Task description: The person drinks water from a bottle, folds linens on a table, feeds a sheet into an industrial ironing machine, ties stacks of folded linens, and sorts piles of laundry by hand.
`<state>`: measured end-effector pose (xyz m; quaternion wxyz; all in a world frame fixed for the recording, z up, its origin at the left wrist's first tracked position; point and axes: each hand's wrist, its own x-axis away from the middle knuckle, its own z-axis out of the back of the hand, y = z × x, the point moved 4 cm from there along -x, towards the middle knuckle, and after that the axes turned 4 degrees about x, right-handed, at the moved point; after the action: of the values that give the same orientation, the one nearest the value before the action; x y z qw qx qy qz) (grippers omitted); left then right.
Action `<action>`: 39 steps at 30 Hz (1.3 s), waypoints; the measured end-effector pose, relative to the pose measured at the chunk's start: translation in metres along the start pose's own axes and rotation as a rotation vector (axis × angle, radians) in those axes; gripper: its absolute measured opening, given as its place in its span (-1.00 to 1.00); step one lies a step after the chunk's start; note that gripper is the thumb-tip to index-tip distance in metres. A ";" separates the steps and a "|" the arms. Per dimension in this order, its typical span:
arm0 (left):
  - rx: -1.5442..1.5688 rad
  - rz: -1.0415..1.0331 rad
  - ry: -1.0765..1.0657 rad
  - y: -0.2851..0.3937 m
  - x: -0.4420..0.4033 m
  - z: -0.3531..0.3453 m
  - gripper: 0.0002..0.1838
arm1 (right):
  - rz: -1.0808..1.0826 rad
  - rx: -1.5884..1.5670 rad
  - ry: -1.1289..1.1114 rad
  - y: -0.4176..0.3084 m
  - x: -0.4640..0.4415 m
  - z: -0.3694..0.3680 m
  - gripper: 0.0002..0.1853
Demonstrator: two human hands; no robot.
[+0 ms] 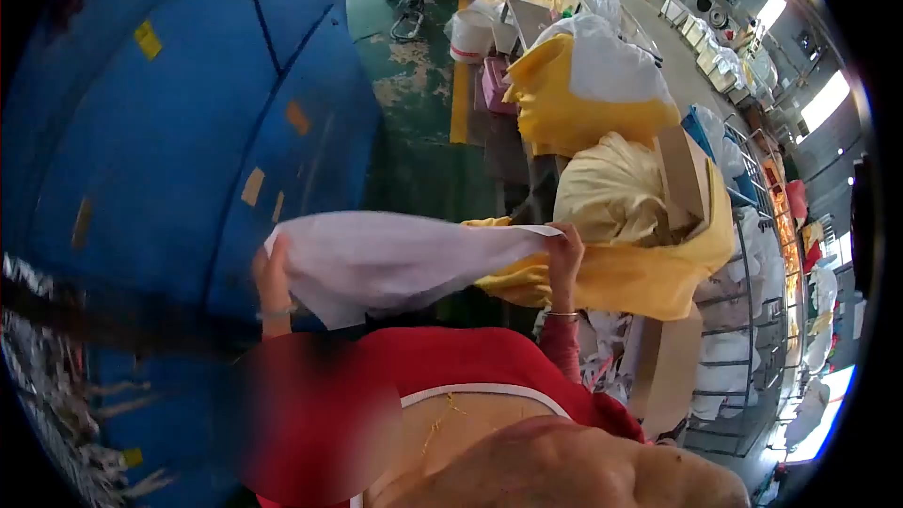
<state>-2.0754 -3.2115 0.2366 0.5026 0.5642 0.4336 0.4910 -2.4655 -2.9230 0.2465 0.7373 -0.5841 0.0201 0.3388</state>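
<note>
A white cloth (376, 259) is stretched out in front of my chest, hanging between both hands. My left hand (273, 275) grips its left corner, fingers closed around the edge. At the other end, my right hand (564, 254) pinches the right corner. The cloth sags in the middle and its lower edge hangs loose. Right of my right hand, a cream cloth bundle (611, 193) rests on yellow cloth (649, 277).
A tall blue panelled surface (169, 132) stands close on my left. To the right are a cardboard box (663, 367), a metal rack (743, 320) with white cloths, and a yellow-and-white cloth pile (593, 85). A white bucket (472, 36) and pink bin (497, 85) stand ahead.
</note>
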 end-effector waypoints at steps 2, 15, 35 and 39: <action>0.019 0.009 -0.104 0.023 -0.052 -0.058 -0.48 | -0.052 0.004 0.077 0.013 -0.040 -0.002 -0.85; 0.179 -0.129 -0.136 0.021 -0.373 -0.335 -0.71 | -0.196 0.095 0.055 0.213 -0.352 -0.118 -0.76; 0.264 0.169 -0.167 0.070 -0.868 -0.590 -0.76 | -0.267 -0.271 0.044 0.335 -0.898 -0.449 -0.87; 0.267 0.046 -0.434 0.121 -0.963 -0.680 -0.77 | -0.373 -0.231 0.216 0.353 -0.970 -0.471 -0.86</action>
<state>-2.8859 -4.0758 0.2520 0.4937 0.7274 0.3635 0.3082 -3.2242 -3.7662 0.2102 0.7090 -0.6909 -0.0483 0.1326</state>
